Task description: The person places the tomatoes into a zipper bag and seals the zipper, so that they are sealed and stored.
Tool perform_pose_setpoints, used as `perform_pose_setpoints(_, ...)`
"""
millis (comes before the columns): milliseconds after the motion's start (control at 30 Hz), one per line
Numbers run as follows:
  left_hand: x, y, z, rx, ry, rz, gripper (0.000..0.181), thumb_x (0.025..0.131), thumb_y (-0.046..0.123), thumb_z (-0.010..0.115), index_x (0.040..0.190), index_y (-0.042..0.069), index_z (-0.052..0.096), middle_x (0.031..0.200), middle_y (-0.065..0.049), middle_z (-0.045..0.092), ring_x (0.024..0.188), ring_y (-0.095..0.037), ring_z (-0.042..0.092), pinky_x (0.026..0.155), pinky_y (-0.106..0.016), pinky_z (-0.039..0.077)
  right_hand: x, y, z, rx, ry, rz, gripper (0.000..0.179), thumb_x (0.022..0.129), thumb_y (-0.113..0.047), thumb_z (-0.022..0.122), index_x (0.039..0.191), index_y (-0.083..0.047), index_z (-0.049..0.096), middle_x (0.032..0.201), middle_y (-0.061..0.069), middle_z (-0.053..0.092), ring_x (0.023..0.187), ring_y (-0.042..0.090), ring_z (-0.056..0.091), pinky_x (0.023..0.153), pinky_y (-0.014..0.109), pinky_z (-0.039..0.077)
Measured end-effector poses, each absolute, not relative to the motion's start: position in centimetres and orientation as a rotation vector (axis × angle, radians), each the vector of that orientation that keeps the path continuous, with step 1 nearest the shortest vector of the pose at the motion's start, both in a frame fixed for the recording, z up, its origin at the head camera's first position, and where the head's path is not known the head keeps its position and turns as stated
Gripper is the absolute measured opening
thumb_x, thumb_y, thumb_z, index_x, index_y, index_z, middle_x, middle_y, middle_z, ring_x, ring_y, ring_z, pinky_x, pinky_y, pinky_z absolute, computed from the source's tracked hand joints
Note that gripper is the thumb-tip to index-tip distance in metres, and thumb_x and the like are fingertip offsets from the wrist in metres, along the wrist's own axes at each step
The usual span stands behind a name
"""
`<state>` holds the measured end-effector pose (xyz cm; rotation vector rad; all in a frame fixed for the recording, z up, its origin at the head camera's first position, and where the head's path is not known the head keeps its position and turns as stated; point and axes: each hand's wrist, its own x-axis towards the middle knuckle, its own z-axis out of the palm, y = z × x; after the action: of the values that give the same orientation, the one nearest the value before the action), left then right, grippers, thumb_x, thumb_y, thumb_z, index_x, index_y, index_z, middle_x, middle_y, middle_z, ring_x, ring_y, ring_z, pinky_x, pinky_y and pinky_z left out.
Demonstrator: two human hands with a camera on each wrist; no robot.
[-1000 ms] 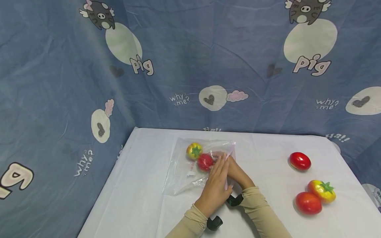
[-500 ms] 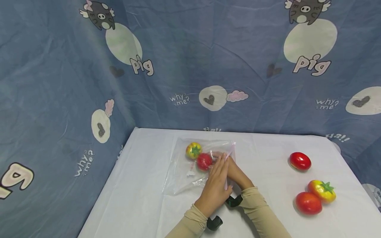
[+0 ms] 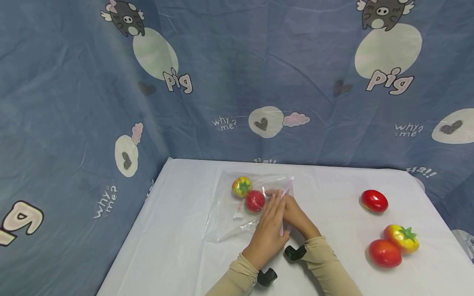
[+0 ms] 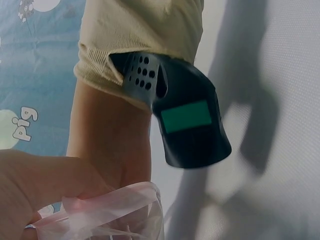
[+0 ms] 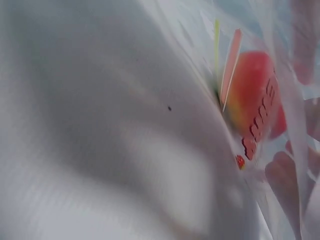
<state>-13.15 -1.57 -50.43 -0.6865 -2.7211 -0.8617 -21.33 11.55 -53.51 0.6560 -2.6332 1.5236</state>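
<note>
A clear zip bag (image 3: 222, 224) lies on the table in the head view, its mouth facing right. Inside it are a yellow-and-red toy tomato (image 3: 242, 187) and a red round toy fruit (image 3: 254, 201). My left hand (image 3: 268, 232) lies over the bag's mouth. In the left wrist view, its thumb (image 4: 75, 175) holds the pinkish zip rim (image 4: 110, 207). My right hand (image 3: 294, 211) reaches into the mouth under the left one, its fingers partly hidden, with no fruit seen in its grasp. Through the plastic, the right wrist view shows a blurred red-and-yellow fruit (image 5: 255, 92) and fingertips (image 5: 282, 177).
To the right on the white table (image 3: 159, 230) lie a shiny red oval fruit (image 3: 374, 201), a yellow-red toy tomato (image 3: 401, 238) and an orange-red one (image 3: 384, 253), the last two touching. Dark wrist cameras (image 3: 267, 277) hang under both sleeves. A patterned blue curtain (image 3: 207, 135) stands behind.
The right hand has drawn back slightly to the right, its fingers now farther from the red fruit. The left hand and the bag stay nearly in place.
</note>
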Motion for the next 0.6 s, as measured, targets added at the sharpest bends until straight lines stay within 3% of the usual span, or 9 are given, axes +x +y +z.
perform_pose_setpoints(200,-13.2,-1.6,-50.5,-0.697,-2.709,-0.857,0.101,0.080,0.011,0.083,0.163,0.004,0.026,0.173,-0.010,0.022,0.158,-0.034,0.027,0.124,-0.054,0.035,-21.0,12.8,-53.9,0.635,-2.609,1.577,0.046,0.088,-0.007,0.072,0.132,0.003,0.066,0.130,0.020,0.071,0.121,0.039,0.068,0.105,0.041,0.056)
perform_pose_setpoints(367,-13.3,-1.6,-50.5,-0.715,-2.672,-0.820,0.100,0.078,0.010,0.083,0.161,0.001,0.029,0.171,-0.015,0.027,0.157,-0.037,0.030,0.124,-0.053,0.036,-20.8,13.4,-54.0,0.654,-2.561,1.556,0.046,0.084,0.002,0.074,0.129,0.007,0.065,0.130,0.025,0.069,0.122,0.042,0.066,0.101,0.047,0.058)
perform_pose_setpoints(433,-13.3,-1.6,-50.5,-0.720,-2.663,-0.800,0.100,0.077,0.010,0.083,0.161,0.000,0.029,0.170,-0.016,0.029,0.157,-0.037,0.030,0.124,-0.052,0.035,-20.6,13.7,-54.0,0.664,-2.547,1.518,0.044,0.083,0.003,0.076,0.126,0.008,0.066,0.127,0.025,0.071,0.120,0.036,0.068,0.098,0.049,0.059)
perform_pose_setpoints(600,-13.3,-1.5,-50.4,-0.724,-2.663,-0.789,0.100,0.076,0.008,0.083,0.161,-0.001,0.030,0.170,-0.016,0.029,0.158,-0.034,0.029,0.125,-0.051,0.034,-20.3,14.5,-54.0,0.732,-2.477,1.493,0.040,0.084,0.004,0.078,0.122,0.007,0.067,0.122,0.024,0.071,0.118,0.007,0.065,0.095,0.046,0.060)
